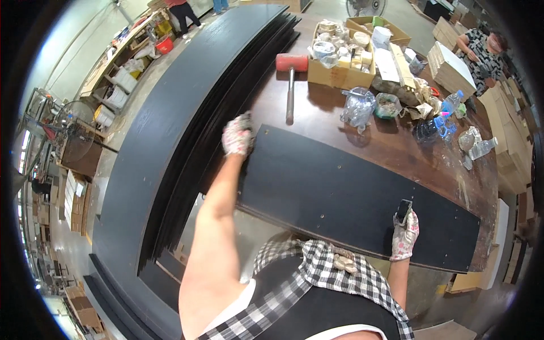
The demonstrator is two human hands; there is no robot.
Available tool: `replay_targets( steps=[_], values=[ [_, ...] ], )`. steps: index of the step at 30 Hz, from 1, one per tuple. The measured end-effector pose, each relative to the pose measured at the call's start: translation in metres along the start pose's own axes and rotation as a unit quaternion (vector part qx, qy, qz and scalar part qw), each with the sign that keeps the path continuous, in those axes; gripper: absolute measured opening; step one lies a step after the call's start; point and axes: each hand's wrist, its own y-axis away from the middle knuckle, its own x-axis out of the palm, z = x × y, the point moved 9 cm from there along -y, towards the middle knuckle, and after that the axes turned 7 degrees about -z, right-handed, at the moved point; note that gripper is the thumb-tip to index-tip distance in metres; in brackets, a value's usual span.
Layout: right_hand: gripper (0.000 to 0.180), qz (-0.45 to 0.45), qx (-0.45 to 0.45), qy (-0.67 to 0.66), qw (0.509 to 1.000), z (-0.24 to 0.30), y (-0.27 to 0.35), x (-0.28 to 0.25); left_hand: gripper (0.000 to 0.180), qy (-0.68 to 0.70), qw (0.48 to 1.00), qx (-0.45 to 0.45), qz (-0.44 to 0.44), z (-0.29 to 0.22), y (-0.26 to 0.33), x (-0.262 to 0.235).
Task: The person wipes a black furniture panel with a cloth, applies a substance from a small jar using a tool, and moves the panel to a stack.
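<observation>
A long black board (345, 195) with several small holes along its edges lies across the table in front of me. My left hand (237, 137), in a white floral glove, is by the board's left end. Its fingers look closed around something greyish that I cannot make out. My right hand (404, 237), in a similar glove, is over the right part of the board near its front edge. Its fingers grip a small black block (404, 209), whose shiny top end sticks up. The block's lower part is hidden by the glove.
A stack of long black boards (164, 130) stands at left. On the brown table (323, 113) lie a red-headed mallet (292, 63), a cardboard box (334, 76) of containers, plastic bags (358, 107) and bottles (433, 129). Another person (481, 54) is at the far right.
</observation>
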Motion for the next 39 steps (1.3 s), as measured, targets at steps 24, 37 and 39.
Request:
replay_targets(
  steps=[24, 37, 39],
  values=[
    [0.024, -0.205, -0.103, 0.093, 0.969, 0.012, 0.112, -0.075, 0.047, 0.247, 0.851, 0.356, 0.297, -0.363, 0.103, 0.169],
    [0.017, -0.290, -0.176, -0.073, 0.938, -0.001, 0.150, -0.088, 0.036, 0.249, 0.836, 0.337, 0.354, -0.412, 0.155, 0.213],
    [0.017, -0.272, -0.171, -0.071, 0.944, 0.002, 0.146, -0.084, 0.034, 0.241, 0.837, 0.344, 0.351, -0.413, 0.157, 0.208]
  ],
)
